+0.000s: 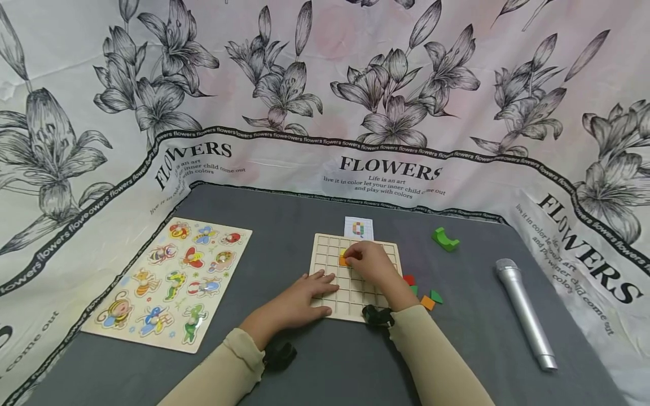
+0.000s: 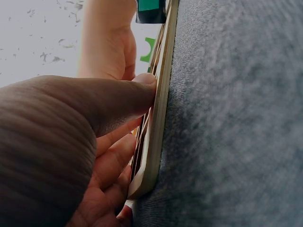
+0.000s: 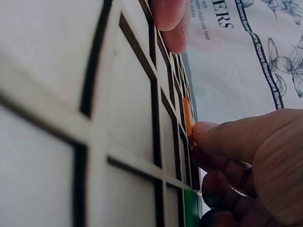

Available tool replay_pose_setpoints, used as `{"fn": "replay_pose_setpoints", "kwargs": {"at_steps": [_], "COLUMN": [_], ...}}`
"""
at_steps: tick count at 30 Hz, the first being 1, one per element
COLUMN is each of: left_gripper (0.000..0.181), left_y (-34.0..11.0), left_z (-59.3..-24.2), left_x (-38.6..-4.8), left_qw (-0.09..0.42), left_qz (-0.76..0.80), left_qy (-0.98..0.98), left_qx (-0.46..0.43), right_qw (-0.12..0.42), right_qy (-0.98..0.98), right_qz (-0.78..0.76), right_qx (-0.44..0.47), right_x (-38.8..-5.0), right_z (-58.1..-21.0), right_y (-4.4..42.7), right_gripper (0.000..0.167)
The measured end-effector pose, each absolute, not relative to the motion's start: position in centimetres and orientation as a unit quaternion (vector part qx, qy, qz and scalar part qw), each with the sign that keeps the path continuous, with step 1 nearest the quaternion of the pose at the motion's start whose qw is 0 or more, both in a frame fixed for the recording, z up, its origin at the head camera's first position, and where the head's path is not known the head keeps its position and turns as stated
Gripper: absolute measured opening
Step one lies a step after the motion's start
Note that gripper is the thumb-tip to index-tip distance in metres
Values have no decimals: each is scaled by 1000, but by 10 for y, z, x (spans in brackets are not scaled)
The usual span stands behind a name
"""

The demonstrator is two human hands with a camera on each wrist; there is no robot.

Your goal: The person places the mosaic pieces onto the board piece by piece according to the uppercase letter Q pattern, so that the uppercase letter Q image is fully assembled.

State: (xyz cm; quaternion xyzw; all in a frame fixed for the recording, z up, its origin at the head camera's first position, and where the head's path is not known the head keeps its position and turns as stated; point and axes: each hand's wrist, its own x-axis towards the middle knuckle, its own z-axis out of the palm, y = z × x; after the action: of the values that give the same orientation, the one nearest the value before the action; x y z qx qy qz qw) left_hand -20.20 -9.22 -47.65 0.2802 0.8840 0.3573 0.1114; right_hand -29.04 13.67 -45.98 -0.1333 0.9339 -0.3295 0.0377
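The wooden grid board lies on the table. My left hand rests with fingers spread on its left side; the left wrist view shows my thumb against the board's edge. Over the upper middle cells, my right hand has its thumb and fingers curled together at an orange piece, and a yellow piece shows just above it. From the right wrist, my thumb touches the orange piece; the fingertips behind are partly hidden. A patterned card stands out past the board's far edge.
Loose red, orange and green pieces lie right of the board. Farther off are a green curved block and a silver microphone. An insect puzzle board lies at the left. Flower-printed cloth surrounds the table.
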Motion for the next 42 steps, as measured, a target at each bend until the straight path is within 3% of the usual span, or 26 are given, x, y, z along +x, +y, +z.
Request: {"fn": "replay_pose_setpoints", "kwargs": {"at_steps": [5, 11, 19, 28, 42], "left_gripper": [53, 55, 56, 57, 56], "left_y": [-91, -93, -102, -106, -92], "left_z": [-476, -477, -480, -479, -477], "left_x": [-202, -202, -203, -200, -200], "left_qw": [112, 117, 111, 112, 119], "left_qz": [357, 359, 348, 355, 353], "left_qy": [886, 886, 894, 892, 888], "left_qx": [275, 269, 258, 255, 270], "right_qw": [34, 23, 38, -9, 1], "right_qy": [929, 937, 953, 958, 950], "right_qz": [-340, -330, -269, -264, -308], "right_qx": [-139, -108, -133, -115, -40], "right_x": [-286, -267, -221, -203, -203], "right_z": [-444, -423, -451, -464, -452], "right_y": [152, 216, 289, 293, 285], "right_gripper": [15, 25, 26, 27, 11]}}
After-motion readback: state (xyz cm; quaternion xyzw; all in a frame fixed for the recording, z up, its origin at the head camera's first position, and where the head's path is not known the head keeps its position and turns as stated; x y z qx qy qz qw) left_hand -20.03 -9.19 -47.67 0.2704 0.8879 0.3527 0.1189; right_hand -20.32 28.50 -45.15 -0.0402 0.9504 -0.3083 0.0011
